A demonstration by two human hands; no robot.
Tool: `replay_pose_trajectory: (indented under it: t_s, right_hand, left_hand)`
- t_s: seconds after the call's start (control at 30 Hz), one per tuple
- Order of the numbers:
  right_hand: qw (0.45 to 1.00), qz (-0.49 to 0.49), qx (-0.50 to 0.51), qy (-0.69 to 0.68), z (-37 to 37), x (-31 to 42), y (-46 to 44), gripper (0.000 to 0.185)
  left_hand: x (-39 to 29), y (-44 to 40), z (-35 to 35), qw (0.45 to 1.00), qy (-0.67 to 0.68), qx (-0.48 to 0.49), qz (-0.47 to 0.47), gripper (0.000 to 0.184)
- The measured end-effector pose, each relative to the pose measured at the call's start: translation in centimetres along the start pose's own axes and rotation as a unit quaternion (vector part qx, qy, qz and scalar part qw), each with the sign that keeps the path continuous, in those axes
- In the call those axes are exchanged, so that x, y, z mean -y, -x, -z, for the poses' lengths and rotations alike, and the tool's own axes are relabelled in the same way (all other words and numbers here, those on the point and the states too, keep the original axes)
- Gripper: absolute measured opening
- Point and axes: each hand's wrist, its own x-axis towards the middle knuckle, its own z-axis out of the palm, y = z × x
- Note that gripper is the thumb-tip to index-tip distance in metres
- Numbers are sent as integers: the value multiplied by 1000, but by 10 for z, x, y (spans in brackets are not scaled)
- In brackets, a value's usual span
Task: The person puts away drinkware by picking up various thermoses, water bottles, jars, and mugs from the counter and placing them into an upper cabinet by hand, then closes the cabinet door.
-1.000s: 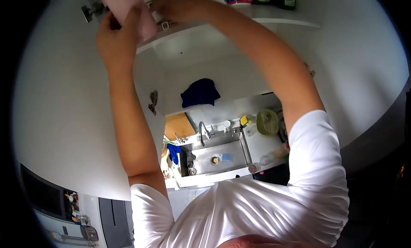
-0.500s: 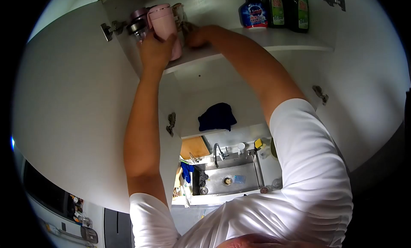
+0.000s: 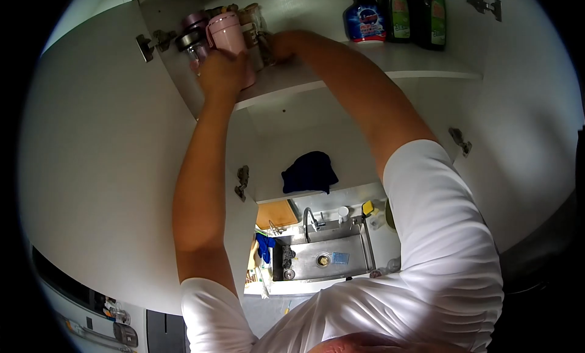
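Wears a white short-sleeved shirt (image 3: 341, 304) and reaches up with 2 bare arms into a wall cabinet, between a left door (image 3: 97, 139) and a right door (image 3: 530, 109), both swung open. Grips a pink tumbler (image 3: 226, 37), upright and slightly tilted, in the left hand (image 3: 220, 74), closed around the lower part of its body, near the front edge of the upper shelf (image 3: 420, 63). Reaches to the right of the tumbler with the right hand (image 3: 282, 47), close beside a brownish jar (image 3: 249, 19); cannot tell, with the fingertips hidden, whether open, closed or gripping anything.

Shows, just left of the tumbler, a clear container with a silver-and-black lid (image 3: 192, 43) and, behind it, a purple-lidded container (image 3: 195, 21). Holds farther right on the same shelf 1 blue-labelled spray bottle (image 3: 367, 21) and 2 dark bottles with green labels (image 3: 419, 17), all upright.

Bears, on the lower shelf (image 3: 353, 170), 1 dark blue cloth (image 3: 309, 172) in a crumpled heap.

Includes, far below on the counter, a steel sink (image 3: 353, 246) with a curved faucet (image 3: 306, 222) behind it and a flat light-blue item (image 3: 340, 258) inside, beside the drain. Shows a white cup (image 3: 343, 214) and yellow sponge (image 3: 367, 208) behind the sink, plus a brown board (image 3: 275, 213) and bright blue cloth (image 3: 264, 246) to its left.
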Motion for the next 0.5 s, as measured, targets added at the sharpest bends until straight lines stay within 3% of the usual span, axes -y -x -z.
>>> replay_pose_trajectory:
  t_s: [0.1,0.17,0.2,0.27,0.37,0.47,0.5]
  right_hand:
    - [984,105,34,140,2,3,-15,68]
    - [995,-91,20,25,43,37,32,41]
    - [991,-131,15,-16,41,35,31,43]
    - [986,-150,49,-55,33,29,24,47]
    - [977,-150,123,-86,21,16,1,54]
    - [977,-119,149,-91,10,9,-24,58]
    - [981,-97,143,-84,5,6,-34,56]
  left_hand:
    - [-4,-1,4,999,12,36,21,64]
    - [-3,-1,2,999,6,31,17,63]
    - [-2,-2,1,999,-11,41,8,61]
    - [-5,-4,1,998,-29,50,-1,59]
    - [-9,-9,-1,995,-26,65,74,55]
    - [-4,-8,-6,974,-198,82,-75,53]
    - [-11,-4,0,989,-131,73,-16,54]
